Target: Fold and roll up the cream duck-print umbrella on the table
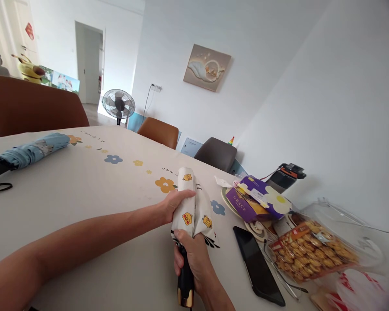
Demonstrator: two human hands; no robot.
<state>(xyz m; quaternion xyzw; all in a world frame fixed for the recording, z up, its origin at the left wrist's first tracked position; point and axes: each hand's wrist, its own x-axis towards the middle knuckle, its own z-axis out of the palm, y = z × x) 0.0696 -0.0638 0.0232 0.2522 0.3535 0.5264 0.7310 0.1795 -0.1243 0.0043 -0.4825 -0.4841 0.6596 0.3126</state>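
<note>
At the left edge of the frame, a folded blue umbrella lies on the bench, its dark handle running out of view. From the lower left corner, the left forearm stretches long and slanting across the bench, rising gently toward the middle of the picture. It ends in the left hand, palm turned inward against the left side of a white umbrella, with the thumb laid flat across the rolled cloth and pointing right; its other fingers are mostly hidden.

The white umbrella, printed with yellow cartoon figures, is just right of centre, its top end pointing up the frame and its handle toward the bottom edge. Part of its cloth hangs loose on the right side.

Below the left hand, the right hand is wrapped around the umbrella where the cloth meets the black handle. Its thumb presses near the lower edge of the cloth, while fingers curl round to the handle's left side. The right forearm drops steeply to the bottom edge.

Farther right lie a dark phone, a purple box and a clear container of cookies.
</note>
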